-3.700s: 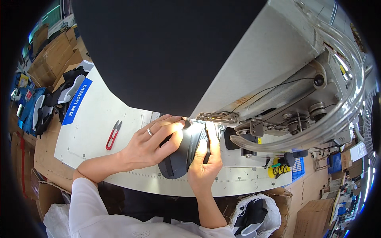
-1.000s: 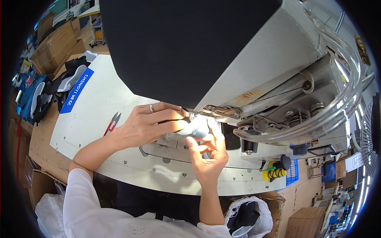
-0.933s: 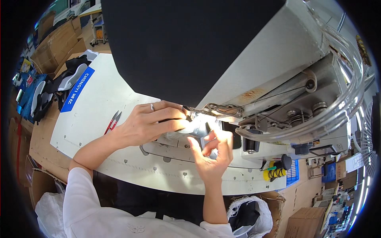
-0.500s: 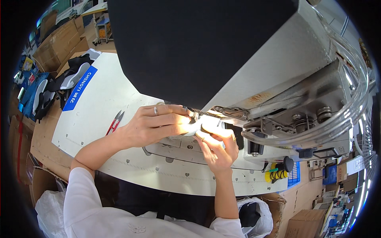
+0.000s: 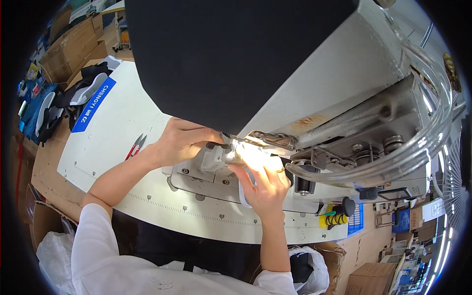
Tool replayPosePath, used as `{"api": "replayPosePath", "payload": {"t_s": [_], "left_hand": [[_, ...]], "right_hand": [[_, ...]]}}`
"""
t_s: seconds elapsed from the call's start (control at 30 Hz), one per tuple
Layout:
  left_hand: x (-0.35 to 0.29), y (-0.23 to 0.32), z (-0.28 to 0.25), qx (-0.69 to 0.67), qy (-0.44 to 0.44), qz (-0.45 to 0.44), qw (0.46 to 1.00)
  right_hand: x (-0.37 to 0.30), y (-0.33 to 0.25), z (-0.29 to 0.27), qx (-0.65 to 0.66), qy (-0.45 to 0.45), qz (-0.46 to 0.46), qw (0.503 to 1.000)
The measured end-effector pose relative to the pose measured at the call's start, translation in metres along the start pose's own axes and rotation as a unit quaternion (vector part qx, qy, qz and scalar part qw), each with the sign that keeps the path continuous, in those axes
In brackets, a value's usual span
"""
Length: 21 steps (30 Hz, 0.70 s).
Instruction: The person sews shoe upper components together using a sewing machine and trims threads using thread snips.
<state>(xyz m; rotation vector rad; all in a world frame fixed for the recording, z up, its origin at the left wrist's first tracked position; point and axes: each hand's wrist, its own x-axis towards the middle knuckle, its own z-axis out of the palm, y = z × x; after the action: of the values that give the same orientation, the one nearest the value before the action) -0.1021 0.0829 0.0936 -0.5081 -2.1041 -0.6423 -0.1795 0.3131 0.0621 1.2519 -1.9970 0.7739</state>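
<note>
1. Hands at a sewing machine [image 5: 344,93], seen from above: a person in a white sleeve works at the needle area, under a bright lamp glare.
2. Left hand [image 5: 182,140] lies curled over a small pale fabric piece [image 5: 216,157], fingers closed down on it, pressing it against the machine bed just left of the needle.
3. Right hand [image 5: 263,184] comes up from below, fingers together pinching the near edge of the same piece; a white strip [image 5: 242,191] hangs from under this hand.
4. Progress, as a judgement: the piece sits at the presser foot, so feeding looks underway; the glare hides any seam, so how much is stitched cannot be told.
5. Around: red thread snips [image 5: 135,146] lie on the white desk [image 5: 113,132] left of the left hand, apart from it. Dark and pale shoe parts [image 5: 73,98] are piled at the far left corner.
6. Cardboard boxes [image 5: 73,46] stand beyond; a bag of dark pieces [image 5: 307,273] sits below the desk edge.
7. Obstruction: the machine's large dark head [image 5: 221,59] overhangs and blocks the view behind the needle.
</note>
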Motion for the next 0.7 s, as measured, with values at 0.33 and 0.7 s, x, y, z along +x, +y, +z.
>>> {"api": "replayPosePath", "payload": {"t_s": [0.33, 0.7], "left_hand": [[-0.013, -0.002, 0.008, -0.027, -0.029, -0.102, 0.994], [-0.02, 0.042, -0.013, -0.048, 0.109, -0.293, 0.949]], "right_hand": [[0.015, -0.015, -0.012, 0.017, 0.016, 0.004, 1.0], [0.008, -0.087, 0.013, 0.24, 0.007, 0.143, 0.96]]}}
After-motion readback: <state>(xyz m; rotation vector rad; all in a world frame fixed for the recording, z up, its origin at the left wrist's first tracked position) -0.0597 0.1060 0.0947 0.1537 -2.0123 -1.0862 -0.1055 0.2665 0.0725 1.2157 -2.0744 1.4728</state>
